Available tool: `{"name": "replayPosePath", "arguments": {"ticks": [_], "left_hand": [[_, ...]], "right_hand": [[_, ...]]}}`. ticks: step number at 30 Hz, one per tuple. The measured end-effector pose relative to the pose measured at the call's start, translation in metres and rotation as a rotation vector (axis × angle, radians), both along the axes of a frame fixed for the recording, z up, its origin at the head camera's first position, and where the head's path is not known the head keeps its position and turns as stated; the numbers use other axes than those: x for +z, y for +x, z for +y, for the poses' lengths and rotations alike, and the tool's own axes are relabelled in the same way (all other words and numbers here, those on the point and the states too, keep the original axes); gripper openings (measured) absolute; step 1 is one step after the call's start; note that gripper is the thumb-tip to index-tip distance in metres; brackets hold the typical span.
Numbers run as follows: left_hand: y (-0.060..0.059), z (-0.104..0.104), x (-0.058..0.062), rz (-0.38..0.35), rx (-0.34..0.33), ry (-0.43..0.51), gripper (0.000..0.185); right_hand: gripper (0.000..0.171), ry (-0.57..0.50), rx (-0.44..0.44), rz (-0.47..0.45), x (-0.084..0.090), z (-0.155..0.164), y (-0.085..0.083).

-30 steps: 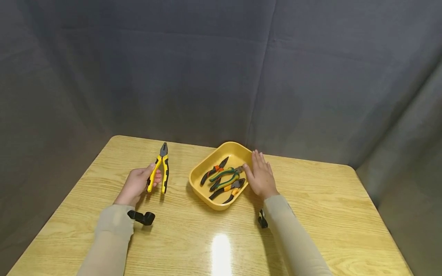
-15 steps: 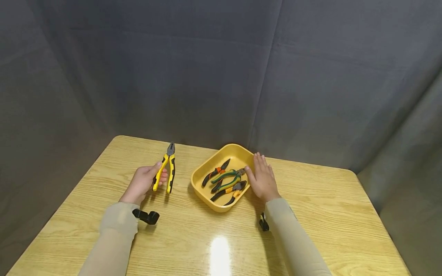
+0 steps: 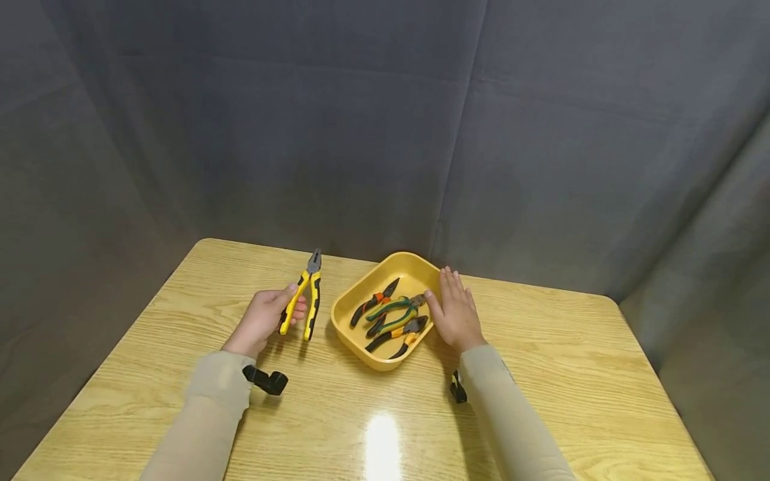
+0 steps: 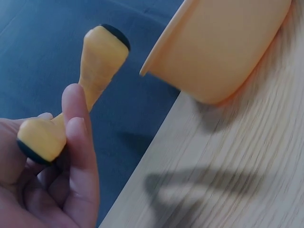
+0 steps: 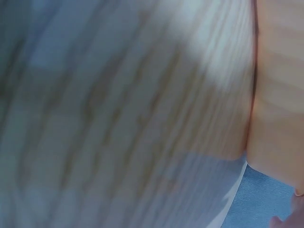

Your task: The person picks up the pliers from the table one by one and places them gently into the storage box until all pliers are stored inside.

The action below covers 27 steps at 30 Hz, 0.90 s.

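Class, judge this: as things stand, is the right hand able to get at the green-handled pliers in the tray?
Probably yes: the right hand rests open against the yellow tray, beside the green-handled pliers, with nothing covering them.

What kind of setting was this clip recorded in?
Probably a staged recording booth, not a real workshop: a grey fabric backdrop encloses a single wooden table, which bears only a yellow tray of pliers.
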State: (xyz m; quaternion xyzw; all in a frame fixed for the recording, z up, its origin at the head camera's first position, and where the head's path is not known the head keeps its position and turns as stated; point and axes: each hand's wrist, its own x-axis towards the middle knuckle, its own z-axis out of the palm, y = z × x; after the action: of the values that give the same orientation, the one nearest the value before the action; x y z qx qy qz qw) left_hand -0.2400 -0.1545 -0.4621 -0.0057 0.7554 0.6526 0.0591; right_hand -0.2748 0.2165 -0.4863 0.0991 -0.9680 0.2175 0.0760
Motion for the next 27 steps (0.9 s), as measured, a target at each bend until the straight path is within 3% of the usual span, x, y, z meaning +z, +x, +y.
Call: {"name": "replayPosePath", "arguments": {"ticks": [27], "left_hand": [[-0.003, 0.034, 0.007, -0.036, -0.048, 0.083, 0.053]], "right_hand": [[0.071, 0.008, -0.004, -0.033, 0.003, -0.001, -0.001]]}}
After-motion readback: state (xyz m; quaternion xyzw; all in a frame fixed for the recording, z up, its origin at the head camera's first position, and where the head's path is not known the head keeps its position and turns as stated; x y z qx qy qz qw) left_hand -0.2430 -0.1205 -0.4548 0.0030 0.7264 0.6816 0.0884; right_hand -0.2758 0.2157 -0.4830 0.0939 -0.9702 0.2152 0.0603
